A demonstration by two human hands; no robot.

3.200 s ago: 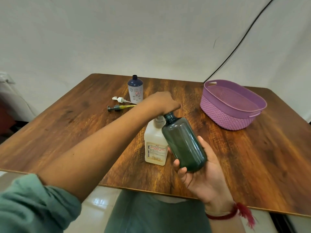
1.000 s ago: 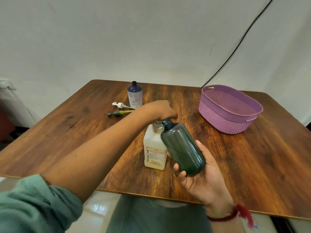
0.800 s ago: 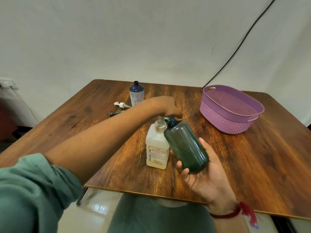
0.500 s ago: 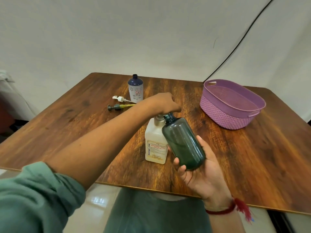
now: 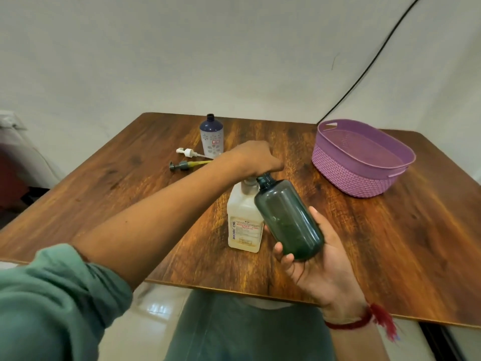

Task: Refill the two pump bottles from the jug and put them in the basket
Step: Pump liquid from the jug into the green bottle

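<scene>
My right hand (image 5: 316,252) holds a dark green bottle (image 5: 287,218) tilted, its open neck leaning up against the top of the white jug (image 5: 243,227). The jug stands upright on the wooden table (image 5: 390,230). My left hand (image 5: 253,160) sits curled over the jug's top and hides the pump or cap beneath it. A second bottle (image 5: 211,138), blue and white with no cap, stands at the back. Two loose pump heads lie beside it, a white one (image 5: 188,152) and a grey one (image 5: 183,165). The purple basket (image 5: 361,166) sits to the right and appears to hold nothing.
A black cable (image 5: 369,62) runs down the white wall behind the table. The table's near edge is just below my right hand, with tiled floor (image 5: 153,306) and my lap underneath.
My left hand bobs slightly on the jug's top across the frames. The green bottle stays tilted against the jug. The view shifts a little with my head.
</scene>
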